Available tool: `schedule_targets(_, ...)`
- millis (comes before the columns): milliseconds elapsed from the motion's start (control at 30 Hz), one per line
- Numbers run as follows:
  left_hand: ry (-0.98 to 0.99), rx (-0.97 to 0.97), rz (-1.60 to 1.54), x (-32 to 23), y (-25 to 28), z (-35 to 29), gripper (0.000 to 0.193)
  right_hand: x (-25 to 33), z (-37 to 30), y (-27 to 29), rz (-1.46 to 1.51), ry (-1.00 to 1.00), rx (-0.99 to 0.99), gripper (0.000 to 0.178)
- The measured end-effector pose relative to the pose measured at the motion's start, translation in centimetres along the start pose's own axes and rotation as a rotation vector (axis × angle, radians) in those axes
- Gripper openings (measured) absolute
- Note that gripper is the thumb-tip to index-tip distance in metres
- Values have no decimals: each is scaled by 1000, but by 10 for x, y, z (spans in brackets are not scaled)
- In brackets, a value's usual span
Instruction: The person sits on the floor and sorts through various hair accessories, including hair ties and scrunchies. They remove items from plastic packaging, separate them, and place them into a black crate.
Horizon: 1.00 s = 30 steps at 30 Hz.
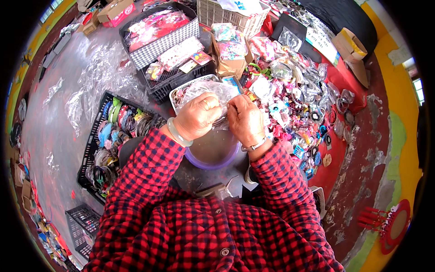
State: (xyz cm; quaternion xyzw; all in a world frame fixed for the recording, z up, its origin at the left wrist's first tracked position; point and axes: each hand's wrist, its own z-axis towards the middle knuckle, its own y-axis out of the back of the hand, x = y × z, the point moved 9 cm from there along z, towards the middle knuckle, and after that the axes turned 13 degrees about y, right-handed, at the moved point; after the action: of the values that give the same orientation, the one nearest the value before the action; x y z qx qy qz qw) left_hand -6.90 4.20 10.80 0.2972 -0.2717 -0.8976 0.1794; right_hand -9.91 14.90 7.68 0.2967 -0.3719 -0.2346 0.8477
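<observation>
A clear plastic bag (216, 90) is pinched between my hands, its film bulging out on the far side. My left hand (198, 116) has its fingers curled closed on the bag, with a pale bangle at the wrist. At the other side my right hand (246, 121) grips the bag with thumb and fingertips, and a metal bracelet is on that wrist. What lies inside the bag is hard to make out. Below my hands is a purple-rimmed basin (211, 167). Just beyond the bag, a white basket (174, 96) is partly covered by it.
A black crate (80, 174) of hair bands stands at left. Ahead are stacked grey and black crates (168, 51) and an open cardboard box (230, 69). A large heap of hair accessories (297, 106) spreads over a red surface at right. Loose plastic film (102, 68) lies on the floor.
</observation>
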Motion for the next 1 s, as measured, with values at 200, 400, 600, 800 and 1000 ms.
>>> schedule_targets(200,-30,68,36,-5,1,-2,19,-17,-2,-4,130,-75,-11,5)
schedule_targets(400,-37,53,27,-12,8,0,21,-42,-14,-17,429,-308,-42,7)
schedule_targets(600,-55,-19,26,-5,19,0,16,-47,-17,-17,843,-529,-137,7)
schedule_targets(800,9,-104,64,3,26,0,19,-22,-1,-14,607,-256,184,12)
schedule_targets(1000,16,-8,55,0,11,1,20,2,-1,-18,97,91,289,18)
